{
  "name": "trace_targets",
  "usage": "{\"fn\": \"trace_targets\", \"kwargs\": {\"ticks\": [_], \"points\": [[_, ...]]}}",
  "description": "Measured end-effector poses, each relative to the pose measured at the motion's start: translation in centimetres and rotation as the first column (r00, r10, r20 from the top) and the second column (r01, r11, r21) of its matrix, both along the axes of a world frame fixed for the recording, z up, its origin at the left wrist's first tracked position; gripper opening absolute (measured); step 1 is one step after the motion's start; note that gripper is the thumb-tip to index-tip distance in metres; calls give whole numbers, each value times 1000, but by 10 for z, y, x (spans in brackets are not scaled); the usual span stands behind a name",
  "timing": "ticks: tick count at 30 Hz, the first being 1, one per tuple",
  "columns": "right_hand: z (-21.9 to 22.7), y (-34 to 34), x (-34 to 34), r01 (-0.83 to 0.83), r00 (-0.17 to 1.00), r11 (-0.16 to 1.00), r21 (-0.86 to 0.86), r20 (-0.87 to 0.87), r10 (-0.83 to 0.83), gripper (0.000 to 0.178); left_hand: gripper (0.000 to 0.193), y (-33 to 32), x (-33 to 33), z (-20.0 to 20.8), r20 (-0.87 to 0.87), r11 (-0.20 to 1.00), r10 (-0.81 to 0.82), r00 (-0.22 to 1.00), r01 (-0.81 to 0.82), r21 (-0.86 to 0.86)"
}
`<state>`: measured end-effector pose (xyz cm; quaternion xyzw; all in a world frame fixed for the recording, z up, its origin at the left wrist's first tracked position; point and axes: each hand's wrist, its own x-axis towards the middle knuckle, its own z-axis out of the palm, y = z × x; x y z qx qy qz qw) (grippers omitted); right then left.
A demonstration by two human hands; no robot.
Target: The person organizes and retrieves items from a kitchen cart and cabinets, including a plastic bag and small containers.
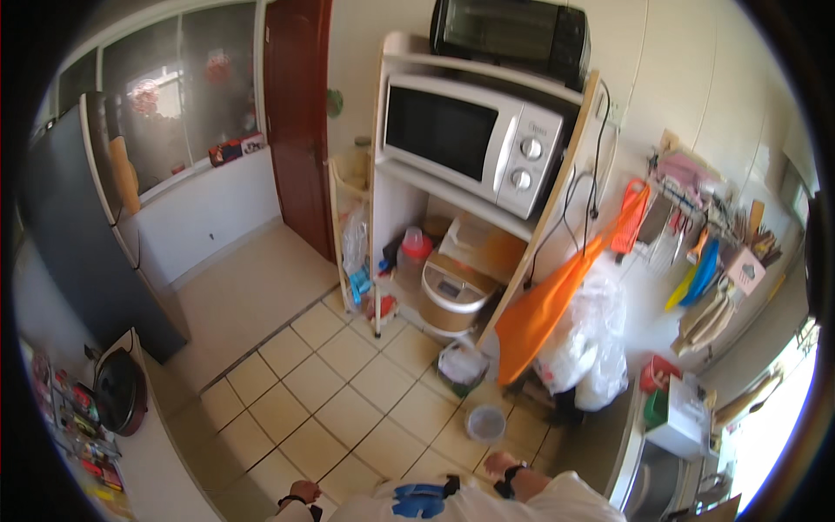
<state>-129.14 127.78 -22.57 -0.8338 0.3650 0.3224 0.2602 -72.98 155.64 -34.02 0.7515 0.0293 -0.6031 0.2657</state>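
Observation:
My left hand [304, 491] hangs low near the bottom edge, with a dark band at its wrist. It is over the tiled floor [344, 387], and its fingers are too small and turned away to make out. My right hand [502, 463] is further right, also with a dark band on the wrist. Its fingers are blurred, so I cannot see whether it holds anything. Just beyond it in the picture, a round translucent tub [485, 424] stands on the floor, apart from the hand as far as I can tell.
Ahead is a shelf rack with a white microwave [470, 139] and a rice cooker [456, 291]. An orange cloth [548, 300] and plastic bags [584, 344] hang at its right. A sink [657, 487] lies right; a counter with a dark pan [120, 391] and a fridge [78, 217] are left.

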Motion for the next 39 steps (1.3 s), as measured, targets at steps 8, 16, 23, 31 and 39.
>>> {"fn": "trace_targets", "kwargs": {"ticks": [8,16,23,31,39], "points": [[24,-33,49,579,813,815,21,62,-579,24,12,0,-13,92,75,953,177,981,-152,-261],[-8,-80,67,416,909,909,-17,14,-416,16,26,-22,12,85,371,940,-192,909,279,-197],[-44,-164,94,526,833,835,161,100,-545,21,24,-101,55,86,211,987,100,972,-69,-148],[10,-301,234,273,923,962,-12,285,-258,35,16,-245,74,166,272,947,224,936,-143,-287],[81,-357,413,270,857,963,-14,459,-234,29,12,-199,170,98,155,973,188,970,-163,-164]]}}
